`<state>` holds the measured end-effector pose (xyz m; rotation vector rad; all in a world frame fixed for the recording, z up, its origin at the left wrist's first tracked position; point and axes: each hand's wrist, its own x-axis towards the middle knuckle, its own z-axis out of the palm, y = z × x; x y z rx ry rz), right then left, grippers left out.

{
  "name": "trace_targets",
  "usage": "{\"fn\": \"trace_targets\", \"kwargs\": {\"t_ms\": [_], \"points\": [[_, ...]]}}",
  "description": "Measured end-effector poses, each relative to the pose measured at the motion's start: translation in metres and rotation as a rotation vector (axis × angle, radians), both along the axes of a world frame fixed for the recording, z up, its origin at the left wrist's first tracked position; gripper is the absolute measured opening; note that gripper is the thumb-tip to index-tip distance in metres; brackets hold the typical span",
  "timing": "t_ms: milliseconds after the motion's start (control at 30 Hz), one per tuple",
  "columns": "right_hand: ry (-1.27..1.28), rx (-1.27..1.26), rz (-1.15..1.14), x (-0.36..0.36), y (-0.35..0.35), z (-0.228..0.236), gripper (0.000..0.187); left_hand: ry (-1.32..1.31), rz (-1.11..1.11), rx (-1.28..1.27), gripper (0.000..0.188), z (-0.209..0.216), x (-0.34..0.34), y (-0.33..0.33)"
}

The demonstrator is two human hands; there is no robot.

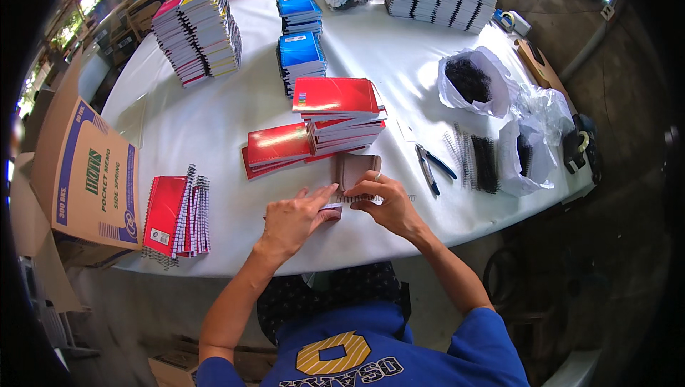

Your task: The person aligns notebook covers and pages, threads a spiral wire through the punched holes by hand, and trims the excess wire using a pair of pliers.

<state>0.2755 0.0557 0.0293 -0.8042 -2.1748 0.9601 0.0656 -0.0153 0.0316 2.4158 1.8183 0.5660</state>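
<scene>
My left hand (296,221) is closed on a small notebook, of which only a white page edge (332,206) shows; the rest lies under the fingers. At that edge my right hand (385,203), with a ring on one finger, pinches a thin spiral binding wire (401,198). The wire sticks out to the right of the fingers. Just beyond both hands rests a brown block (359,169). Behind it stands a pile of red notebooks (335,96), with more red notebooks (280,143) lying at its left side.
Pliers (428,171) and loose wire coils (474,161) lie to the right, near white bags of coils (499,91). Red spiral notebooks (163,215) lie left, beside a cardboard box (93,173). Blue notebooks (302,48) and tall stacks (200,33) stand farther back.
</scene>
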Motion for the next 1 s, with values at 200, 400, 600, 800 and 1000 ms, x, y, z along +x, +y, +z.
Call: {"fn": "trace_targets", "kwargs": {"t_ms": [200, 400, 600, 800, 1000], "points": [[0.037, -0.075, -0.011, 0.003, 0.001, -0.001, 0.024, 0.057, 0.046, -0.031, 0.054, 0.002, 0.002, -0.001], [0.057, -0.047, 0.008, 0.002, 0.005, -0.001, 0.024, 0.073, -0.002, 0.018, 0.055, -0.002, -0.002, 0.002], [-0.251, -0.184, 0.191, 0.011, 0.008, 0.008, 0.024, 0.048, 0.041, -0.079, 0.057, 0.011, 0.005, 0.003], [-0.352, 0.300, 0.106, 0.007, -0.006, 0.012, 0.023, -0.014, -0.043, -0.080, 0.064, 0.010, 0.013, 0.007], [-0.400, 0.077, 0.174, 0.005, 0.004, 0.009, 0.025, 0.045, -0.127, -0.164, 0.054, 0.006, 0.005, 0.006]]}}
